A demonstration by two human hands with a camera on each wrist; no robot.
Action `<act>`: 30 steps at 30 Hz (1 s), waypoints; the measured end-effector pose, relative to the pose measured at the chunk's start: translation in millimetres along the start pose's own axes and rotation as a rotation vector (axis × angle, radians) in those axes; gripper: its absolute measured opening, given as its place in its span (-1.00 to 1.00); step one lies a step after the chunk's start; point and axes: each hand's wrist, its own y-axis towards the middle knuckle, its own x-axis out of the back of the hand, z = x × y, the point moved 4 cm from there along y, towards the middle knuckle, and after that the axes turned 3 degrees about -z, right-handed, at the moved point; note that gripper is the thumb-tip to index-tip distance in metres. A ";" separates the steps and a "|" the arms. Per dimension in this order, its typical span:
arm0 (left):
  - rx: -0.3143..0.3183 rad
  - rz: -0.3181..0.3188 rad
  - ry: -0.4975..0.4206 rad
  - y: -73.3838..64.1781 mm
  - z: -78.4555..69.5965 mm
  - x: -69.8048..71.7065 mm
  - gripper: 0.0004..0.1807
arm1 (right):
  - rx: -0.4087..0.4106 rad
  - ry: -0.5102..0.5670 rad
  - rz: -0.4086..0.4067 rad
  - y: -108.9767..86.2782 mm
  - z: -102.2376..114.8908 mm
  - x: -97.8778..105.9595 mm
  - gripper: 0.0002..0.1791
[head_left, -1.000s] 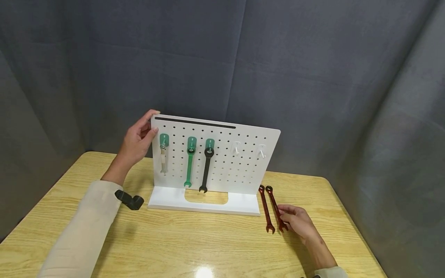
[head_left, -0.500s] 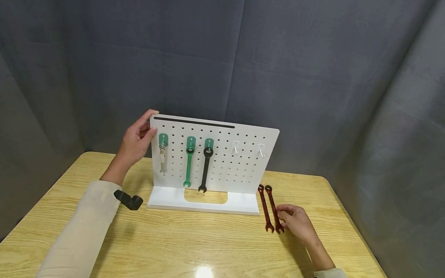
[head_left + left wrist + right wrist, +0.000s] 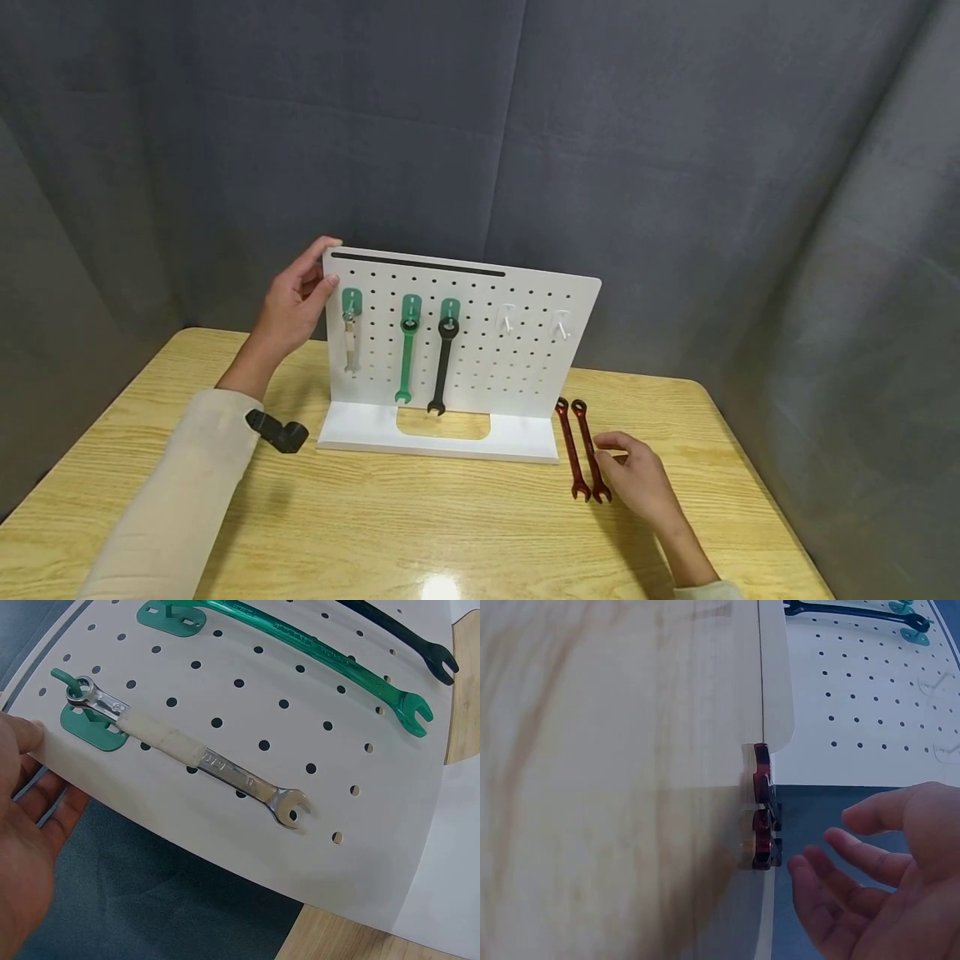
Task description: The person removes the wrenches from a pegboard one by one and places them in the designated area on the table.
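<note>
My left hand [image 3: 295,304] pinches the upper left edge of a white pegboard stand [image 3: 487,367], thumb in front and fingers behind. Two dark red combination wrenches lie side by side on the table right of the stand: a left one [image 3: 572,450] and a right one [image 3: 588,442]. Beside the right wrench hovers my right hand [image 3: 637,479]; in the right wrist view its relaxed fingers hold nothing and show a gap to the wrenches. On the board hang a silver wrench [image 3: 240,780] with a pale wrapped band, a green wrench [image 3: 407,362] and a black wrench [image 3: 444,367].
Green hooks carry the hung wrenches. Two clear hooks, one [image 3: 507,318] nearer the middle and one [image 3: 562,325] at the right, bear nothing. The wooden table [image 3: 360,533] ends at a grey curtain [image 3: 637,167] behind the stand.
My right hand has let go of the right red wrench and drawn slightly up from it. That wrench has shifted a little left, closer to its neighbour. My left hand keeps its hold.
</note>
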 end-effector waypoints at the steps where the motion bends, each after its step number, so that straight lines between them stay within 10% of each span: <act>1: -0.002 0.000 -0.003 -0.3 -0.3 0.0 -0.46 | 0.005 0.010 -0.002 0.1 0.8 -0.5 -0.71; 30: 0.029 -0.016 0.013 -1.2 -1.0 0.1 -0.44 | 0.188 0.057 0.019 15.3 55.6 -50.1 -0.75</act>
